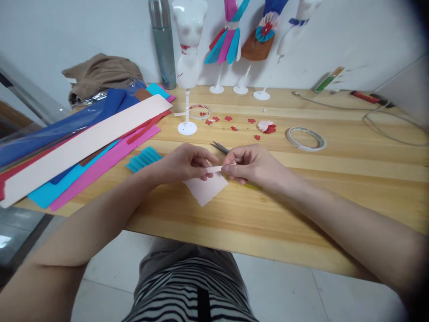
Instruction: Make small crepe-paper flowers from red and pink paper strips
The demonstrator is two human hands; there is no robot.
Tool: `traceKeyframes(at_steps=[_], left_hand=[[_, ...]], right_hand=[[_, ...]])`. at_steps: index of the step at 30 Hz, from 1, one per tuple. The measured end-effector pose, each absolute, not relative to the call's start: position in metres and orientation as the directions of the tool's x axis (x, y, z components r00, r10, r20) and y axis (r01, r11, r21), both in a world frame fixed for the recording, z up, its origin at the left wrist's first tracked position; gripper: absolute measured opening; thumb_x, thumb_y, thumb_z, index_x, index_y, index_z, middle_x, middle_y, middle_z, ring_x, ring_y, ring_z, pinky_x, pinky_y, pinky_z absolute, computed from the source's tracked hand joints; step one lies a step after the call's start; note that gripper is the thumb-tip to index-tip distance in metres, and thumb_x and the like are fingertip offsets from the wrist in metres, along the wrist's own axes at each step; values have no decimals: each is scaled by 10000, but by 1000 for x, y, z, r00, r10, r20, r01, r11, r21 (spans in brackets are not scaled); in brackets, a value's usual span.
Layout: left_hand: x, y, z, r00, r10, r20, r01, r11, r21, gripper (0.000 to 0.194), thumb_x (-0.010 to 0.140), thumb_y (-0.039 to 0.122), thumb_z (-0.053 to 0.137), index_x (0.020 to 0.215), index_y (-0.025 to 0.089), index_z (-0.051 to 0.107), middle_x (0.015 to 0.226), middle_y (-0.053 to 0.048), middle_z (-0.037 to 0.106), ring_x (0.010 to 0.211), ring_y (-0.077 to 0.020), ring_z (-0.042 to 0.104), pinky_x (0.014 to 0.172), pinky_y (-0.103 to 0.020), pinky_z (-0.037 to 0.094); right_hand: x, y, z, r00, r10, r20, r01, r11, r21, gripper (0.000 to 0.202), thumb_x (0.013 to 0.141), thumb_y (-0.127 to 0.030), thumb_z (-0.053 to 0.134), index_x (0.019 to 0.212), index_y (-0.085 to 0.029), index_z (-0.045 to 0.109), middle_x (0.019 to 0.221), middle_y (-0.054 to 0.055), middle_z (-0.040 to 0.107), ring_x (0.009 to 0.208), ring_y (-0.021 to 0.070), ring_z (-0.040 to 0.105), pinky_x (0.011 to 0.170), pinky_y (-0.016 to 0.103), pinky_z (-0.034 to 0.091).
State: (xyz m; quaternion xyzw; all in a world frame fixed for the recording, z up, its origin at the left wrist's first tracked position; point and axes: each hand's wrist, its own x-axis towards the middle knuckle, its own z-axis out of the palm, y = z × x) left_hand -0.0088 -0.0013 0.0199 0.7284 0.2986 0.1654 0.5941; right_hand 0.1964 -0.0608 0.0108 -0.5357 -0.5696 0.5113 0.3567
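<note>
Between my two hands stretches a narrow pale pink paper strip. My left hand pinches its left end, and my right hand grips the right end between thumb and fingers. Below them a pale pink paper piece lies flat on the wooden table, one corner toward me. Partly hidden behind my right hand are scissors, their blades pointing up and left. Pleated turquoise paper rests just behind my left forearm.
Long coloured paper sheets pile up at the left. A white mannequin stands behind my hands, near red paper flowers. A tape roll lies to the right. Dressed mannequins, a flask and a cable are farther back.
</note>
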Motion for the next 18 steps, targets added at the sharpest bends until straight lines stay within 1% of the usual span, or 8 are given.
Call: traceKeyframes(at_steps=[3, 5, 8, 10, 12, 14, 16, 18], left_hand=[[-7, -5, 23, 749, 656, -98, 354, -270, 895, 125, 686, 96, 718, 794, 127, 773, 631, -5, 686, 581, -92, 588, 515, -174, 418], [-5, -7, 24, 726, 677, -119, 395, -270, 878, 104, 670, 95, 719, 758, 122, 768, 596, -1, 665, 547, -87, 557, 485, -175, 378], [-4, -7, 22, 702, 680, -211, 379, -106, 919, 127, 646, 80, 695, 756, 115, 750, 606, -15, 686, 520, -93, 569, 466, -175, 383], [-2, -7, 19, 683, 680, -267, 335, 33, 942, 141, 628, 56, 669, 742, 115, 729, 646, -29, 716, 517, -93, 588, 468, -175, 420], [0, -7, 16, 661, 693, -288, 283, 125, 951, 147, 622, 42, 658, 738, 115, 713, 670, -34, 732, 511, -88, 597, 468, -174, 451], [2, -8, 14, 647, 705, -292, 250, 166, 954, 144, 634, 37, 658, 746, 112, 709, 608, -16, 708, 482, -81, 588, 460, -166, 457], [5, -10, 14, 630, 717, -299, 238, 188, 953, 133, 652, 26, 654, 746, 106, 705, 519, 8, 659, 448, -75, 573, 455, -159, 460], [8, -12, 15, 606, 736, -301, 228, 202, 953, 135, 666, 1, 640, 736, 101, 695, 494, 18, 643, 434, -73, 571, 461, -160, 475]], right_hand=[[195, -62, 12, -182, 977, -108, 299, -50, -953, 170, 674, -259, 762, 606, -160, 640, 459, -36, 539, 397, 56, 445, 398, 193, 307], [194, -62, 12, -170, 980, -103, 292, -50, -955, 161, 668, -254, 763, 620, -159, 641, 457, -42, 528, 400, 58, 442, 402, 199, 307], [196, -60, 9, -156, 980, -121, 212, -87, -973, 203, 659, -302, 783, 663, -161, 638, 513, -30, 571, 416, 62, 460, 413, 212, 318], [196, -59, 5, -172, 976, -133, 126, -112, -986, 269, 649, -364, 803, 727, -168, 636, 556, -25, 600, 430, 67, 472, 427, 219, 329], [194, -58, 1, -187, 973, -134, 69, -123, -990, 346, 622, -391, 832, 804, -181, 627, 583, -32, 618, 456, 75, 489, 455, 223, 349], [190, -58, -2, -181, 975, -124, 47, -118, -992, 413, 571, -360, 873, 832, -196, 599, 614, -37, 636, 507, 89, 525, 493, 226, 373], [185, -59, -5, -152, 982, -109, 22, -107, -994, 441, 527, -310, 899, 795, -202, 565, 624, -43, 641, 546, 98, 545, 516, 229, 377], [180, -59, -7, -113, 989, -98, -20, -101, -995, 431, 516, -286, 906, 735, -202, 544, 594, -50, 626, 536, 98, 534, 507, 231, 356]])
